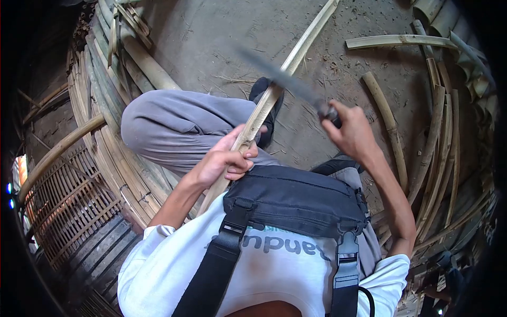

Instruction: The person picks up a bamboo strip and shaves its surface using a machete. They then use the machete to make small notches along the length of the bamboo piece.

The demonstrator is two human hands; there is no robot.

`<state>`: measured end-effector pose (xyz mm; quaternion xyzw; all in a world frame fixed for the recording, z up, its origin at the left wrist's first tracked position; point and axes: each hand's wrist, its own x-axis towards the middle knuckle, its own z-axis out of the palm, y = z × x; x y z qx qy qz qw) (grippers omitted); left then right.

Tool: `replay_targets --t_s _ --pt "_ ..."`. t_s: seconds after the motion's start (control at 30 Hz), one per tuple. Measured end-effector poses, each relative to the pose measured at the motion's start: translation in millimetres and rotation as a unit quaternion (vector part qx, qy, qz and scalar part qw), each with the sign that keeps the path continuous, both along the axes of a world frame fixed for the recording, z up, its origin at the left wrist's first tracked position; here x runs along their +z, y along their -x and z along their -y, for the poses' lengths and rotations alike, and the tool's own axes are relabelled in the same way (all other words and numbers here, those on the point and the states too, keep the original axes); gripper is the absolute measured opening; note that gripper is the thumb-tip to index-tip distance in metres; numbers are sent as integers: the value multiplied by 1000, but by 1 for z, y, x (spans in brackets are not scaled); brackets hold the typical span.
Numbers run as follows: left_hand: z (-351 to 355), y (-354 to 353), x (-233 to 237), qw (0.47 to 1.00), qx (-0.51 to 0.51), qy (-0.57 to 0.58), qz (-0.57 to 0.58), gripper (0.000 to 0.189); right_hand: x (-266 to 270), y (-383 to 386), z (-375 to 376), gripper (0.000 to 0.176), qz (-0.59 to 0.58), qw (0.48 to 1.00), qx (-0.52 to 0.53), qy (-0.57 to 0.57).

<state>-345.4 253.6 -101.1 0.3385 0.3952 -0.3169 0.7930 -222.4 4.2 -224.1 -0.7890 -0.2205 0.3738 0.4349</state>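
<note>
My left hand (pixel 224 158) grips a long split bamboo strip (pixel 280 79) that runs from my lap up and away across the dirt floor. My right hand (pixel 351 132) is closed on the handle of a long knife; the knife's dark blade (pixel 274 74) is motion-blurred and lies across the strip, just above my left hand. My grey-trousered knee (pixel 174 127) is raised under the strip and a dark sandal (pixel 264 105) shows beneath it. A black chest bag (pixel 296 198) hangs in front of my white shirt.
Bundles of curved bamboo strips (pixel 105 105) pile up at the left, with a woven bamboo lattice (pixel 68 201) below them. More split bamboo pieces (pixel 438 153) lie curved at the right. Bare dirt floor (pixel 222 42) lies ahead.
</note>
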Motion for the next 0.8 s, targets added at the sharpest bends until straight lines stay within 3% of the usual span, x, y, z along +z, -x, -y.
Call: replay_targets --t_s 0.07,0.1,0.2,0.23,0.27,0.33,0.4,0.47,0.53,0.6,0.67,0.8 --pt "3 -4 -1 994 -97 -48 -12 52 13 10 -2 26 88 995 46 31" --pt "8 -8 3 992 -106 -67 -24 30 17 13 -2 31 121 990 63 45" --pt "13 -1 0 982 -146 -121 1 20 -11 0 6 26 122 989 45 74" --pt "15 -5 4 980 -148 -132 -23 14 -20 -13 10 20 118 990 -31 67" --pt "17 -3 3 980 -151 -128 -17 14 -46 -30 19 17 81 992 -96 25" --pt "20 1 1 968 -172 -184 9 14 -46 -64 28 19 79 981 -110 139" --pt "22 -2 2 966 -179 -187 -6 13 -27 -56 31 21 88 985 -89 122" --pt "26 -1 3 937 -221 -266 45 13 4 -32 24 20 62 994 27 90" --pt "27 1 1 926 -236 -290 41 13 4 -20 24 18 104 990 71 65" --pt "25 9 -3 901 -264 -336 76 13 -31 -37 34 17 59 996 -21 62" --pt "25 15 -3 893 -275 -347 81 14 -61 -74 48 19 47 983 -117 134" --pt "33 6 5 849 -323 -411 78 19 -9 -67 46 20 20 995 -32 95"
